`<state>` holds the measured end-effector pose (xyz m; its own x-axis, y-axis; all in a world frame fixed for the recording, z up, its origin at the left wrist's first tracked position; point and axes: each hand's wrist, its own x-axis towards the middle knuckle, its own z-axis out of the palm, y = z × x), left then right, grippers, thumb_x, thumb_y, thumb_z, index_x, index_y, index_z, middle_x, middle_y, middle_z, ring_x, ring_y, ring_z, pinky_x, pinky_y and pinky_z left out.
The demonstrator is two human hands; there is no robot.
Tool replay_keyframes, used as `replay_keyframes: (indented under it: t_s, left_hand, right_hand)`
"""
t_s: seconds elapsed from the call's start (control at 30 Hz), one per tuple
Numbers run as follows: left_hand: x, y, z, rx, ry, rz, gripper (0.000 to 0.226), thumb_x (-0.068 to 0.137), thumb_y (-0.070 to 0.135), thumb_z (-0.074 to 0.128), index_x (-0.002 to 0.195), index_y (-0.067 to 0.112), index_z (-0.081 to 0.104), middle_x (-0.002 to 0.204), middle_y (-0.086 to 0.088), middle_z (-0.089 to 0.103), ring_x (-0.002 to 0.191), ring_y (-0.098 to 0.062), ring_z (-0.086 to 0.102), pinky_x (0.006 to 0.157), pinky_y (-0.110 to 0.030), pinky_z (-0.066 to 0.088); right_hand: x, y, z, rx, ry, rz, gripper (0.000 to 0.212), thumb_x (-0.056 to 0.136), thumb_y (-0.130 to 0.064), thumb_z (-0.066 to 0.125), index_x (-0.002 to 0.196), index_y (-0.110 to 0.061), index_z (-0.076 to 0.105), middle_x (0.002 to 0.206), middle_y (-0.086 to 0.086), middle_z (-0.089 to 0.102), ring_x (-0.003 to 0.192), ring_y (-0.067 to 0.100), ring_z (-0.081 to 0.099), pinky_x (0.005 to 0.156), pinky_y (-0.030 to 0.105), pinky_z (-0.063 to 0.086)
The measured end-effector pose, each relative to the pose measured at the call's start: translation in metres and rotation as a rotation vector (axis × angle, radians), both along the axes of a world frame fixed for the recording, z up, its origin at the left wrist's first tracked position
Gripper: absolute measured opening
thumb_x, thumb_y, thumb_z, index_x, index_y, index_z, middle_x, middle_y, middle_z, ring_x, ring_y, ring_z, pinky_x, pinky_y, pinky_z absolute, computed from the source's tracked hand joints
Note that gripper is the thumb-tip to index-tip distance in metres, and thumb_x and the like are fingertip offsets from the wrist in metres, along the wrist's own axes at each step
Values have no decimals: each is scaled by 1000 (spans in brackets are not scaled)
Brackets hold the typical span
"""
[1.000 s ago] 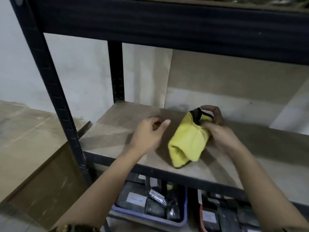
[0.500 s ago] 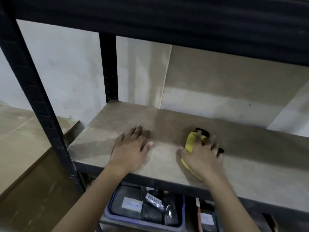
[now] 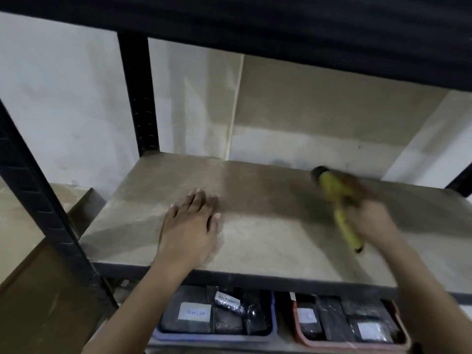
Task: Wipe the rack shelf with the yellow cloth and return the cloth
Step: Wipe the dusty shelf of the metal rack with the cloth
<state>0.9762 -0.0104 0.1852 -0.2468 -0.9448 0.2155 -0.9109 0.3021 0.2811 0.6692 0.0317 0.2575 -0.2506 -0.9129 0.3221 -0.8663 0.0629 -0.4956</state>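
Nearest, below the rack shelf (image 3: 268,246), a blue tray (image 3: 217,335) and a red tray (image 3: 352,341) hold dark packets with white labels. On the shelf's front left part, the left hand (image 3: 189,233) lies flat, palm down, fingers spread, holding nothing. Farther back and to the right on the shelf, the right hand (image 3: 370,221), blurred, is closed over the yellow cloth (image 3: 339,208), pressing it against the board. Behind the shelf stands a black rear post (image 3: 138,98).

Left hand (image 3: 189,231) lies on shelf (image 3: 268,241); cloth (image 3: 342,213), blurred, seemingly farther right.
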Motion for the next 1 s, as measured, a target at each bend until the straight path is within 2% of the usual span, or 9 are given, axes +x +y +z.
replay_keyframes:
  t_s: [0.1,0.27,0.4,0.5,0.6,0.67,0.73,0.87,1.0]
  left_hand:
    - [-1,0,0,-3,-10,-9,51,94,42,20,143,28,27,156,1,21,145,-15,13,115,-42,16]
    - [0,-1,0,-3,-29,-5,52,94,43,19,143,28,27,157,2,20,145,-14,12,114,-42,17]
    - [-1,3,3,-6,-35,2,61,88,47,10,143,28,28,156,3,22,145,-13,15,114,-43,19]
    - [-1,3,5,-3,-34,-2,63,85,47,11,143,29,30,156,2,23,145,-13,16,114,-44,22]
    - [-1,3,5,-1,-45,-10,69,81,50,5,143,30,30,155,2,25,144,-14,18,113,-44,24]
    - [-1,3,5,9,-37,-8,69,82,51,5,143,32,30,156,3,24,144,-14,17,113,-43,22]
    - [-1,3,5,22,-12,2,64,84,49,11,143,33,30,156,4,23,145,-13,16,114,-43,20]
    - [-2,3,5,37,-18,7,64,84,49,12,144,34,26,156,6,20,145,-11,13,116,-40,17]
    - [-2,2,6,38,-21,21,60,87,48,13,144,35,25,156,7,19,145,-10,13,116,-40,17]
  right_hand:
    - [-65,-18,-3,178,36,-290,54,90,-10,42,141,-24,30,137,18,48,120,40,49,93,38,40]
    - [-63,-45,-31,307,139,-243,40,98,-36,31,131,-21,46,141,19,45,122,39,48,102,44,38]
    - [23,-45,-30,206,196,158,33,97,-38,40,122,-24,57,131,9,59,118,29,55,94,30,38]
    - [81,-18,-37,212,295,471,43,92,-43,41,134,-42,40,137,1,54,123,28,52,96,37,45]
    - [76,4,-31,145,366,557,52,87,-32,44,136,-43,33,137,-1,54,118,31,55,93,42,50]
    - [40,5,-20,40,252,410,50,81,-26,44,129,-39,46,128,7,62,106,32,62,89,38,49]
    - [-28,-9,-14,-24,218,156,40,86,-21,46,123,-25,59,131,12,59,114,32,58,98,36,42]
    - [-137,-35,-29,275,189,-397,41,92,-13,43,133,-8,43,137,29,43,122,47,43,105,51,34]
    - [-109,-75,-43,229,259,-379,40,94,-20,38,129,-2,46,128,32,50,116,45,50,96,51,39]
